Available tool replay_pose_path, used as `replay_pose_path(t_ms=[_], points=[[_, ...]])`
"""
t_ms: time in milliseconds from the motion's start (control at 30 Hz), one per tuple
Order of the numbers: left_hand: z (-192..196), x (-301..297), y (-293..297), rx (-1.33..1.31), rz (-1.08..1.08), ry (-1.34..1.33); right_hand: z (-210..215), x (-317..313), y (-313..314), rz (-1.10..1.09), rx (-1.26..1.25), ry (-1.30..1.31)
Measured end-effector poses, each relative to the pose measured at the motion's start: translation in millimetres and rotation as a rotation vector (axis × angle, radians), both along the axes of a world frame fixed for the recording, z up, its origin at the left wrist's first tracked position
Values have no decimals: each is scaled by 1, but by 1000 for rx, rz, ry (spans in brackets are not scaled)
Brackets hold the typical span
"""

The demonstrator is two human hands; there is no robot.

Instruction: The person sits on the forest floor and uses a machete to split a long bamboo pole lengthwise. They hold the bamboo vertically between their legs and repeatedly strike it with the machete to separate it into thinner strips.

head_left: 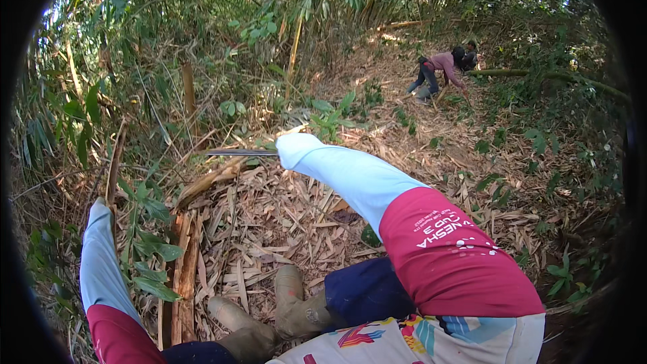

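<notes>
Both hands hidden by pale sleeves (350, 175)

Bamboo thicket (303, 0) outdoors; dry leaf litter (283, 222) covering ground.

Smooth metal blade (240, 152); matt cloth sleeve (350, 175); dull rubber boots (296, 307); dry, rough bamboo litter (283, 222).

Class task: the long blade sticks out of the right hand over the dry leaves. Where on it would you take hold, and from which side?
Grip the handle end, not the steel. The blade lies level and points to the person's left, bare along its length, with its handle hidden inside the right hand. So come from the right, behind that hand, along the sleeve's line, clear of the tip.
</notes>
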State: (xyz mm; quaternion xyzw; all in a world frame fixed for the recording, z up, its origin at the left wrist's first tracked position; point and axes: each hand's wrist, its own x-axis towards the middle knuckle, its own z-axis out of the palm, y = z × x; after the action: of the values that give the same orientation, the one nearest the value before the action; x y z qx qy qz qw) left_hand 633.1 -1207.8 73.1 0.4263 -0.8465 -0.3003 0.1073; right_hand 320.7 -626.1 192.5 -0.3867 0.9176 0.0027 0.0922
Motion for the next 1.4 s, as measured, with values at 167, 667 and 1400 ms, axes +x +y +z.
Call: replay_pose_path(t_ms=[167,667,1400], points=[[52,29,34,-57,-29,33,34,15,67,-89,-29,69],[115,38,146,-2,-337,360,3,150,74,-54,21,-174],[212,202,253,159,-335,315,-81,141,171,-311,-493,-293]])
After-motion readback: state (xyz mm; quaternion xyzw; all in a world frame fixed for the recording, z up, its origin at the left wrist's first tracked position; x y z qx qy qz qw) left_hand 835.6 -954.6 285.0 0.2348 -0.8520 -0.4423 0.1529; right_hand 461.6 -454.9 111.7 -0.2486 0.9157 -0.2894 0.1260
